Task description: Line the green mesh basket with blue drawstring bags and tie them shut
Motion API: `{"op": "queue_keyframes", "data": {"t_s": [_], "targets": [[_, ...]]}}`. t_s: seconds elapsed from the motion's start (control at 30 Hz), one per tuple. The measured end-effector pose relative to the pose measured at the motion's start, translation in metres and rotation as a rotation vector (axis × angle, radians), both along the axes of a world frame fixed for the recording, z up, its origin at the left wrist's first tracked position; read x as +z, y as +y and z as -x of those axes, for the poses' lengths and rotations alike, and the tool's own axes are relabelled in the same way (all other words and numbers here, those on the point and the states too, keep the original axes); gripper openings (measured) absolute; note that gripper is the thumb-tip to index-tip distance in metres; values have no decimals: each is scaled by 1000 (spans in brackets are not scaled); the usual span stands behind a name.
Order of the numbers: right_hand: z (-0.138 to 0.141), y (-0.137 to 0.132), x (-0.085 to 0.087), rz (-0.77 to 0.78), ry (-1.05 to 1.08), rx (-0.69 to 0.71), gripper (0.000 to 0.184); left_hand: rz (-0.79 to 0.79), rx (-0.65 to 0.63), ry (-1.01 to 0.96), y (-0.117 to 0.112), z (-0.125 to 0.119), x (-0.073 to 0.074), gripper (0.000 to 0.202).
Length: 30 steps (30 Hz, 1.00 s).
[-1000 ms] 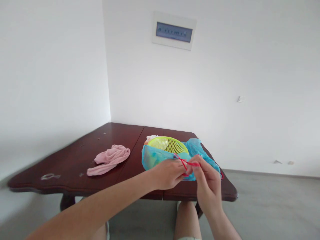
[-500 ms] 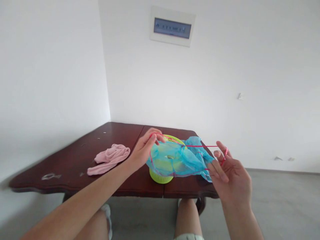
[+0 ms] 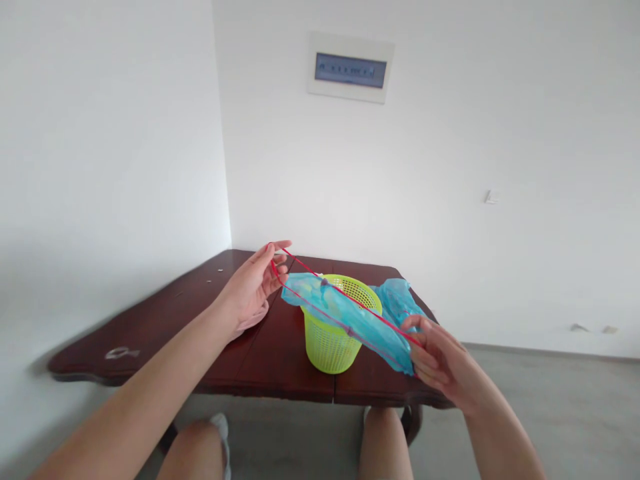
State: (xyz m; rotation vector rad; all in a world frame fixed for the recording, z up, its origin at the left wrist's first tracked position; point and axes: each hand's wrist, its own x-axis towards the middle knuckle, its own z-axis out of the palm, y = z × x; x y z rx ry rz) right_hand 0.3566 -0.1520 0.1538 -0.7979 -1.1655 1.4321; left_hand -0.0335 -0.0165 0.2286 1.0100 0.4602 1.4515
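A thin blue drawstring garbage bag (image 3: 320,297) is stretched between my hands, its red drawstring (image 3: 370,310) pulled into two taut lines along the mouth. My left hand (image 3: 257,280), at upper left, grips one end of the string with its fingers curled. At the lower right, my right hand (image 3: 435,353) grips the other end, fingers closed beside the bag's edge. Behind and below the bag, a lime-green mesh wastebasket (image 3: 333,350) stands upright on the table; the bag hides part of its rim and front.
The dark red wooden table (image 3: 175,333) sits against white walls. A pink cloth (image 3: 253,321) lies partly hidden behind my left forearm. Crumpled blue plastic (image 3: 397,300) rests right of the basket. A small clear scrap (image 3: 121,353) is near the table's left edge.
My left hand has moved left and up, and my right hand slightly down and inward. The bag's mouth is drawn into a narrow diagonal strip, uncovering more of the basket.
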Motion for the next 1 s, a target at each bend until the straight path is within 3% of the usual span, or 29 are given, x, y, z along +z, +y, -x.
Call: {"op": "queue_keyframes", "data": {"t_s": [0.17,0.23,0.3,0.37,0.53,0.67,0.73,0.87,1.0], "targets": [[-3,-16,-5,-35,-534,39,59,-89,-165,107,-13,4,-10,57],[-3,-20,-1,-82,-610,74,64,-109,-262,152,-17,5,-10,67],[0,-23,4,-162,-489,84,66,-140,-371,151,-18,7,-8,73],[4,-28,9,-218,-238,30,57,-175,-431,112,-18,10,-6,75],[15,-43,7,-151,208,-116,8,-189,-317,68,-18,14,-8,89],[28,-38,-4,-175,340,-273,48,-256,-290,72,-24,7,-12,101],[40,-27,-4,-235,342,-347,59,-299,-296,53,-27,-1,-11,105],[67,-4,5,-365,353,-480,54,-335,-267,-4,-34,-30,-9,103],[92,14,12,-420,328,-614,59,-378,-176,-60,-36,-68,-22,101]]}}
